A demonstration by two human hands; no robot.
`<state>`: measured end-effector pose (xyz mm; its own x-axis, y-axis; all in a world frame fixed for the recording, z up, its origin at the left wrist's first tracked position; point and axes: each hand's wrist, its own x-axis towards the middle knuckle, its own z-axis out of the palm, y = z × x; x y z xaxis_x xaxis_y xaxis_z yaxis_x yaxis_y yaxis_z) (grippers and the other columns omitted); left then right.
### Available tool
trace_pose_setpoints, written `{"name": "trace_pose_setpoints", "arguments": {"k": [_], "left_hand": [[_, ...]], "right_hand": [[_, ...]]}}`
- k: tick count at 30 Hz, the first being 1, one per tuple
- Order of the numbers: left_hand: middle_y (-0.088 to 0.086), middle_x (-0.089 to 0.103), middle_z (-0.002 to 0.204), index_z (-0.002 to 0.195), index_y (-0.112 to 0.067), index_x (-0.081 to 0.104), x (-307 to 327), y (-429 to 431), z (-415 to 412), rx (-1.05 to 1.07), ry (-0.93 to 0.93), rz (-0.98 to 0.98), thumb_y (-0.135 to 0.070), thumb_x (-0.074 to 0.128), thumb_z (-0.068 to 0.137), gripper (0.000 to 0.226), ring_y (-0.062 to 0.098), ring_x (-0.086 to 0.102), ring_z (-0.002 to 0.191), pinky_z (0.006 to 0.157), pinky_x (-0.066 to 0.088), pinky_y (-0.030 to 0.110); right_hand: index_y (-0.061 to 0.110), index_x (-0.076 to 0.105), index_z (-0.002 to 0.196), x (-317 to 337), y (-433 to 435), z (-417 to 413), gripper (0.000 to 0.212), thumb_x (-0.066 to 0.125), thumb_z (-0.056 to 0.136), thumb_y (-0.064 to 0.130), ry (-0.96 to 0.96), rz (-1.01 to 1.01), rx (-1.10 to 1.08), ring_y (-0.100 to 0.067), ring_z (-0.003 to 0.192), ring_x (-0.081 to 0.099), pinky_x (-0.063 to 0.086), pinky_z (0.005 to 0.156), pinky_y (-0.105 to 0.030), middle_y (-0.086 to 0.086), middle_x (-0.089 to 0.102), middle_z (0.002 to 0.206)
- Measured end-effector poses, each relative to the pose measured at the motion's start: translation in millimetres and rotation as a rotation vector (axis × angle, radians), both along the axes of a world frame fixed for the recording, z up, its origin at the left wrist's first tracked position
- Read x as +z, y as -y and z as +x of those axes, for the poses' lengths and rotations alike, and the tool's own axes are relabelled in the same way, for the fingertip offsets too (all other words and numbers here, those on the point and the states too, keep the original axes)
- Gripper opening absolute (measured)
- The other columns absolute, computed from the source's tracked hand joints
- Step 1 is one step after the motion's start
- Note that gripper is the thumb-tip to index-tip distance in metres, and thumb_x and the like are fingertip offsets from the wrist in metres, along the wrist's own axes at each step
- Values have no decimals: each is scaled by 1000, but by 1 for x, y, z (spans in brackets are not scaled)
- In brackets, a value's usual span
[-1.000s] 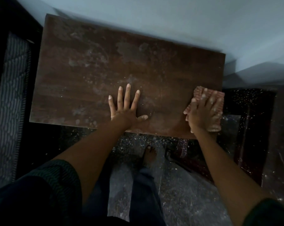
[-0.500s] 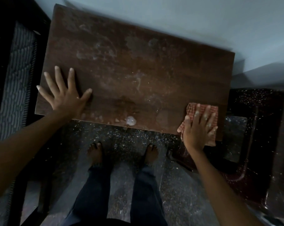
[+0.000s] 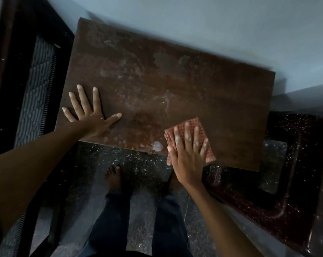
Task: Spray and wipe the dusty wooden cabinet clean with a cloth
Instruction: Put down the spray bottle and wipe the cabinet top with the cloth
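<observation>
The right grip (image 3: 186,156), fingers (image 3: 187,135) straight, presses a checked cloth (image 3: 209,152) flat on the dusty wooden cabinet (image 3: 194,86) near its front edge; the left grip (image 3: 90,115) lies spread on its left end.

- The wooden cabinet (image 3: 203,93) is standing against a pale wall (image 3: 194,21). Its dark brown top is showing grey dust smears and specks across the far and middle parts, and a small whitish blob (image 3: 157,146) is sitting by the front edge.
- The cloth (image 3: 202,127), red-and-white checked and folded into a small pad, is lying flat on the cabinet top, right of centre and reaching the front edge.
</observation>
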<state>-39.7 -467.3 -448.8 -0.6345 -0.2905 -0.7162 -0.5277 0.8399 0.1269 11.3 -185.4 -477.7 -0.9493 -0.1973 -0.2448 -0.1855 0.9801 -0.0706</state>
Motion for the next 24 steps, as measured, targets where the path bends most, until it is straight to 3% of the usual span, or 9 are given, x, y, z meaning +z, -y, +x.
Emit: {"name": "trace_pose_setpoints", "arguments": {"k": [2,5,8,10,12,13,16,21,24], "left_hand": [[7,-52,140,135,-32,-40,7,5,-17,19,104,7,-84,30,69,110,31,-41,134,112,-13,59],[10,-54,137,131,-30,-45,8,8,-15,-17,210,16,-88,24,65,111,34,-41,133,112,-13,56],[13,-29,153,144,-22,-26,-25,1,17,119,356,145,-102,13,40,137,35,-18,144,117,-10,46],[11,-25,155,146,-20,-20,-32,3,18,128,354,125,-98,19,54,127,34,-14,145,119,-3,49],[10,-38,149,140,-26,-32,6,5,-12,107,267,88,-83,29,74,107,35,-26,141,116,-3,56],[11,-44,146,137,-27,-37,27,2,-22,76,197,81,-82,28,75,106,36,-31,139,115,-5,59],[13,-54,137,132,-28,-43,32,8,-34,-47,313,21,-84,23,72,106,37,-40,133,112,-9,59],[13,-54,137,134,-28,-42,29,6,-27,-87,318,27,-86,22,70,107,36,-40,133,112,-9,60],[14,-53,137,134,-27,-41,28,6,-25,-115,336,30,-85,22,71,106,37,-40,133,112,-9,60]], "right_hand": [[29,22,148,-1,-16,8,58,15,97,56,23,21,-6,-28,146,10,8,114,-55,-5,16,158],[28,18,147,1,-38,0,61,11,95,59,48,54,-185,-26,145,9,5,114,-53,-3,12,158],[28,11,148,5,-41,-27,64,13,92,59,71,54,-366,-29,146,4,6,113,-60,-5,8,159],[30,7,150,9,-30,-55,64,13,92,57,98,57,-434,-28,146,-5,0,114,-59,-4,-2,160],[30,6,151,9,-11,-85,61,18,96,56,113,30,-457,-27,146,-12,-6,115,-57,-2,-9,160],[31,6,151,8,2,-97,61,21,97,55,103,15,-434,-27,146,-12,-8,114,-56,-1,-10,160],[33,7,150,2,41,-106,61,18,95,57,32,-29,-246,-28,146,-6,-9,112,-55,1,-7,159],[29,18,149,1,47,-55,57,26,97,53,-4,-75,101,-30,146,12,11,113,-59,-3,14,158],[30,22,148,0,5,-36,57,19,97,56,16,-11,79,-27,146,12,12,114,-56,-3,18,157]]}}
